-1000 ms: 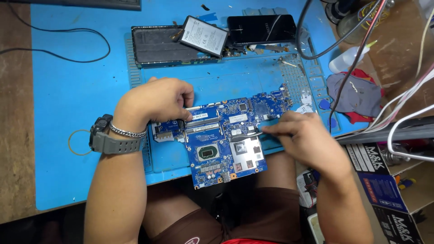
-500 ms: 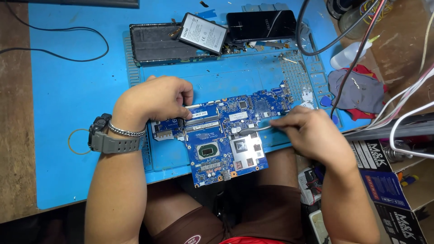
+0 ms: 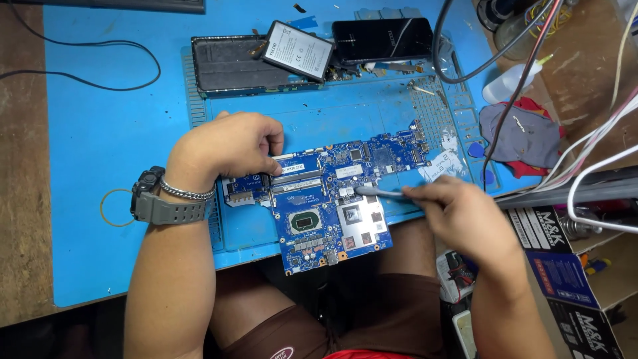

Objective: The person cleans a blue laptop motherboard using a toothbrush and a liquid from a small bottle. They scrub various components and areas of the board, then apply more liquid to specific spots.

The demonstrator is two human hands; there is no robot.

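Currently on the bench: one blue laptop motherboard (image 3: 329,206), lying flat on a blue work mat (image 3: 100,133), its lower edge overhanging the mat's front edge above the person's lap.

Left hand (image 3: 229,147): curled, resting on the board's upper left part, fingertips bent down onto the memory-slot area and pressing there. It grasps nothing loose. A grey wristwatch (image 3: 156,203) and a metal bracelet (image 3: 186,194) sit on that wrist.

Right hand (image 3: 458,209): closed in a pinch round a slim grey brush-like tool (image 3: 379,193). The tool runs leftward from the fingers, and its tip lies on the board just above the bare silver chip (image 3: 355,216) right of centre. Whether the tip carries bristles cannot be told.

Board details: a square processor die (image 3: 306,223) in a black frame at lower centre; a labelled memory module (image 3: 296,169) under the left fingertips.

Other items on the mat:
- a dark opened phone body (image 3: 232,66) at the far edge;
- a flat white-labelled battery (image 3: 297,50) leaning across that body's right end;
- a black phone (image 3: 382,40) just beside the battery;
- a rubber band (image 3: 114,207) left of the watch.

Off the mat, right side: a crumpled grey and red cloth (image 3: 522,139), a bundle of cables (image 3: 585,159) crossing above it, and printed cardboard boxes (image 3: 565,266) beside the right forearm.
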